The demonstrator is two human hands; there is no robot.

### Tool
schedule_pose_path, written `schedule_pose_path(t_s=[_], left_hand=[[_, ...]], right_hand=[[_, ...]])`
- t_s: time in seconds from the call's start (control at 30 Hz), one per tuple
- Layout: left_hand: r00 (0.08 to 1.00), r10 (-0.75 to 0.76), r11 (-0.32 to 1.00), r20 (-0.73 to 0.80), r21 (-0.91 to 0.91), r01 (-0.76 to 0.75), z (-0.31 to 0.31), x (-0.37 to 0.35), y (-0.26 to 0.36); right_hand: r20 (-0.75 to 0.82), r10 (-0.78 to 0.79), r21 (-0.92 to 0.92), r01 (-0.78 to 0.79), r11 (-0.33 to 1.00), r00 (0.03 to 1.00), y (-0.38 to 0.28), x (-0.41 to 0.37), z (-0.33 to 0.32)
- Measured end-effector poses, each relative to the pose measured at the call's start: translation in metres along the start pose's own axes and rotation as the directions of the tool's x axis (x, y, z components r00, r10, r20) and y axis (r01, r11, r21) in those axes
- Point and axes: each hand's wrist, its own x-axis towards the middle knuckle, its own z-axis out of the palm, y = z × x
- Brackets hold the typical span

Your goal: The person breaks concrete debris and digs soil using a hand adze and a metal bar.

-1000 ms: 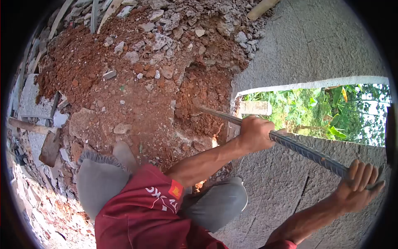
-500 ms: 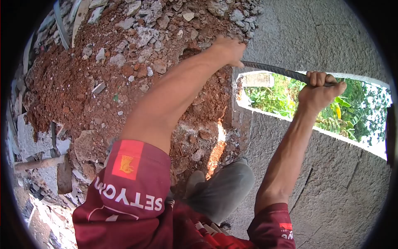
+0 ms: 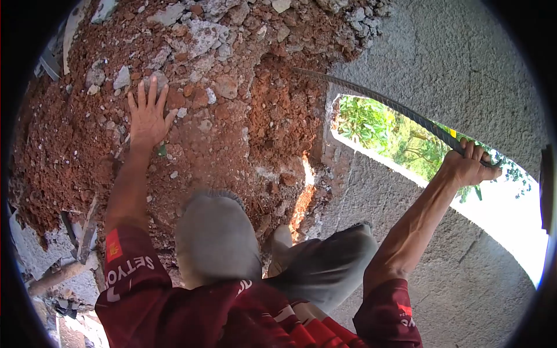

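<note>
My right hand [image 3: 469, 165] is wrapped round the end of a dark ribbed metal bar [image 3: 400, 108], in front of a wall opening. The bar runs left from my fist, and its far end meets the reddish soil [image 3: 284, 110]. My left hand [image 3: 149, 119] lies on the dirt and rubble at the left, fingers spread, with nothing in it. Below, between my arms, are my knees in grey trousers [image 3: 217, 238].
A rough grey wall [image 3: 423, 249] fills the right side, with a bright opening [image 3: 377, 127] showing green plants. Stones and broken concrete [image 3: 206, 40] lie at the top. Wooden pieces [image 3: 61, 275] lie at the lower left.
My left hand has left the bar's far end and moved left onto the dirt. My right hand has shifted right and down with the bar. A knee now shows in the middle.
</note>
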Motion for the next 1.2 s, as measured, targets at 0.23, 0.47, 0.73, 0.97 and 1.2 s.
schedule_pose_path(t_s=[0.23, 0.47, 0.73, 0.97, 1.2], left_hand=[[0.998, 0.053, 0.999, 0.032, 0.011, -0.054, 0.004, 0.011, -0.004], [0.992, 0.017, 0.988, -0.123, -0.153, -0.036, 0.038, 0.015, -0.007], [0.982, 0.018, 0.982, -0.189, -0.18, -0.053, 0.011, 0.011, -0.008], [0.981, -0.034, 0.926, 0.19, -0.363, 0.103, -0.016, 0.015, 0.001], [0.858, -0.038, 0.99, 0.512, -0.098, 0.102, -0.093, 0.022, 0.032]], right_hand=[[0.163, -0.083, -0.001, 0.084, 0.996, 0.983, -0.024, -0.022, 0.077], [0.28, -0.155, 0.117, 0.127, 0.985, 0.947, -0.014, 0.005, 0.157], [0.535, -0.281, 0.085, 0.28, 0.956, 0.797, 0.107, 0.161, 0.304], [0.693, -0.218, 0.425, -0.145, 0.894, 0.688, 0.055, 0.079, 0.286], [0.687, -0.142, 0.46, -0.276, 0.844, 0.713, 0.028, 0.053, 0.174]])
